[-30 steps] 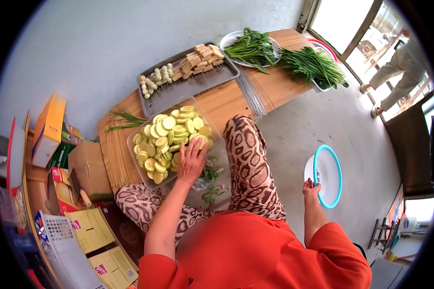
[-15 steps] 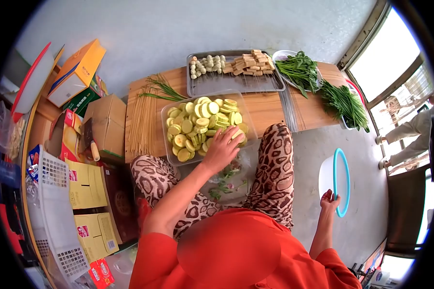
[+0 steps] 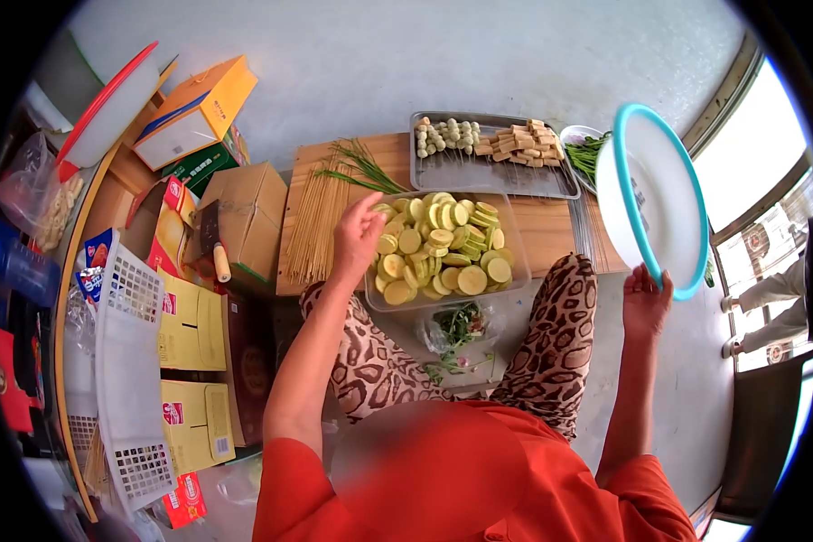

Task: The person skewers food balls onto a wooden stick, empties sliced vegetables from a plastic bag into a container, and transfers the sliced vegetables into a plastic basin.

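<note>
In my right hand (image 3: 648, 303), a white basin (image 3: 670, 203) with a turquoise rim is gripped by its lower edge and held up on its side, right of the table. My left hand (image 3: 359, 239) is raised near the left rim of a clear plastic tub (image 3: 520, 280), fingers apart and holding nothing. Sliced zucchini (image 3: 443, 244) fills that tub, which sits at the table's front edge. Bamboo skewers (image 3: 309, 230) and a few green chives (image 3: 366, 167) lie left of it. Part of a plate of leafy greens (image 3: 585, 158) is hidden behind the basin.
A metal tray (image 3: 506, 183) at the table's back holds skewered quail eggs (image 3: 447, 135) and tan rolled pieces (image 3: 522, 143). Metal skewers (image 3: 587, 226) lie to the right. Boxes (image 3: 244, 212), a knife (image 3: 215, 244) and a white basket (image 3: 131, 379) stand left. A bag of scraps (image 3: 461, 327) lies below.
The basin has risen in my right hand from low on the right to table height. My left hand has left the zucchini slices and moved to the tub's left side. The view has shifted.
</note>
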The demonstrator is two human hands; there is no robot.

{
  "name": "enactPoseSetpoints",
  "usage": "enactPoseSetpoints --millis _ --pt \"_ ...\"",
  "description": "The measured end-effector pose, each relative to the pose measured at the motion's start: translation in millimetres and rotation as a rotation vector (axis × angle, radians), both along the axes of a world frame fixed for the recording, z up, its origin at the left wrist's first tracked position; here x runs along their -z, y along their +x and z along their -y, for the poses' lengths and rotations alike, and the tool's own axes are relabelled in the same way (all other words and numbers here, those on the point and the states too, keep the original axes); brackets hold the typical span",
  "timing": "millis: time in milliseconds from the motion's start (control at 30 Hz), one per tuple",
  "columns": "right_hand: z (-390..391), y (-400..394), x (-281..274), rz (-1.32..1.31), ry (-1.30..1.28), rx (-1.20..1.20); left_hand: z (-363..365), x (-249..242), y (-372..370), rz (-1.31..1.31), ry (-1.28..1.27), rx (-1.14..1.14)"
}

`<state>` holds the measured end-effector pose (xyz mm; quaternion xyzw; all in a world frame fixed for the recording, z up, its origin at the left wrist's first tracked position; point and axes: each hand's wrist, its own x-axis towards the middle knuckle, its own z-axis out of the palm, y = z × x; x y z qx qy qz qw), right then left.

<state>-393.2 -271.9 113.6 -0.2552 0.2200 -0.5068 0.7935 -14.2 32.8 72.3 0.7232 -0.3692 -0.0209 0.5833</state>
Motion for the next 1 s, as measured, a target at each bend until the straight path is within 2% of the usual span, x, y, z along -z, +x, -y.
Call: enactPoseSetpoints --millis 33,67,133,200,267,367,467,533,733,1000 --pt "-11.7 21.9 -9.2 -0.019 -0.024 -0.031 -6.7 8.9 8.0 -0.16 -0.035 -0.074" --pt "-23.5 44.8 -17.0 -0.037 -0.05 -0.065 -11.3 6.0 8.7 -0.16 -0.039 -0.087" --pt "-42.8 82.1 -23.3 -0.02 -0.097 -0.161 -18.5 -3.4 7.2 -0.647 -0.205 -0.108" --pt "-63.8 117.7 -26.6 -0.003 -0.074 -0.25 -21.3 2.8 6.9 -0.677 -0.247 -0.101" --pt "-85.3 148.0 -28.6 -0.012 -0.065 -0.36 -23.7 6.4 2.7 -0.817 -0.315 -0.047" --pt "-117.9 192.3 -33.9 -0.046 -0.055 -0.513 -26.9 5.5 -2.6 -0.851 -0.388 -0.012" --pt "-127.9 239.2 -12.0 -0.041 -0.075 -0.646 -29.9 4.9 -2.6 -0.858 -0.431 0.004" --pt "-142.4 270.4 -11.3 -0.161 -0.088 -0.644 -28.7 6.7 0.3 -0.907 -0.543 -0.067" --pt "-152.3 368.3 15.5 -0.315 -0.137 -0.719 -24.4 10.6 8.0 -1.023 -0.651 -0.229" --pt "-142.6 460.2 60.1 -0.467 -0.06 -0.814 -15.9 11.1 12.2 -1.019 -0.663 -0.256"
